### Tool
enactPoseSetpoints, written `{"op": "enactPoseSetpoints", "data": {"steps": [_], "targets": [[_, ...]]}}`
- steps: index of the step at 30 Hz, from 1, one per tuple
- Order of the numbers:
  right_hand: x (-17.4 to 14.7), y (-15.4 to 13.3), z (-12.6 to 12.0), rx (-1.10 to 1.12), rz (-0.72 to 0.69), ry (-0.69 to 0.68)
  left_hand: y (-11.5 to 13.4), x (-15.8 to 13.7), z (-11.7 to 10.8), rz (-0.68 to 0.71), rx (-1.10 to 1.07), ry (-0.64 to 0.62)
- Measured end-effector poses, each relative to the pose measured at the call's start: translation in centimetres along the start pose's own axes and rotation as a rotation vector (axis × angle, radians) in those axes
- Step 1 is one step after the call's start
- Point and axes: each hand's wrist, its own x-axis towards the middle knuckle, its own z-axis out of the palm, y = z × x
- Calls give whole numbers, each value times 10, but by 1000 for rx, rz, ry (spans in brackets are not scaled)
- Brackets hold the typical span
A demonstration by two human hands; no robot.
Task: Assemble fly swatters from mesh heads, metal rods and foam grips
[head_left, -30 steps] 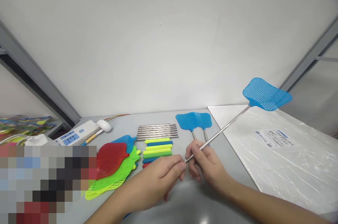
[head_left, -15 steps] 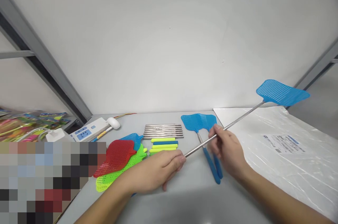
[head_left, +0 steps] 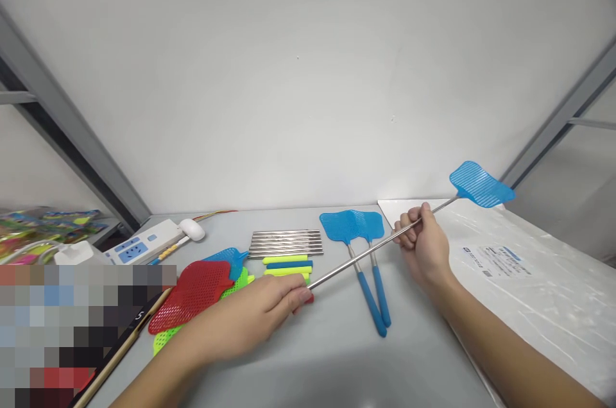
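Observation:
A fly swatter with a blue head (head_left: 481, 185) and a long metal rod (head_left: 353, 260) is held slanting up to the right across the table. At its lower end my left hand (head_left: 260, 312) is closed, hiding whatever grip is there. My right hand (head_left: 426, 244) wraps the rod closer to the head. Beneath the rod lie two shorter blue fly swatters (head_left: 370, 296), side by side with heads overlapping. Left of my left hand is a pile of loose swatter heads, with a red head (head_left: 195, 296) on top and blue and green ones under it.
Several metal rods (head_left: 286, 243) lie in a row at the back, with yellow and blue handles (head_left: 289, 265) before them. A power strip (head_left: 144, 241) and a white mouse-shaped object (head_left: 192, 229) are at back left. White plastic sheeting (head_left: 529, 305) covers the right side.
My right hand has slid along the rod toward the blue head, and the head now sits a little lower and farther left. My left hand keeps its grip. The whole view has shifted slightly.

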Motion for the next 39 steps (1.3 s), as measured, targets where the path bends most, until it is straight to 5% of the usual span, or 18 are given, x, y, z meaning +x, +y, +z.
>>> {"op": "enactPoseSetpoints", "data": {"steps": [8,13,22,32,36,39], "targets": [[-62,24,26,-225,174,-431,7,5,9,84,42,20],[-52,13,23,-232,133,-353,5,5,3,93,23,17],[1,-15,-4,-78,-85,9,-5,0,-9,34,-50,-8],[17,-21,-16,-72,-136,91,-3,-4,-17,64,78,29],[15,-16,-14,-47,-132,112,-5,-3,-20,76,136,95],[14,-17,-16,-17,-150,152,-14,-2,-29,19,301,268]]}}
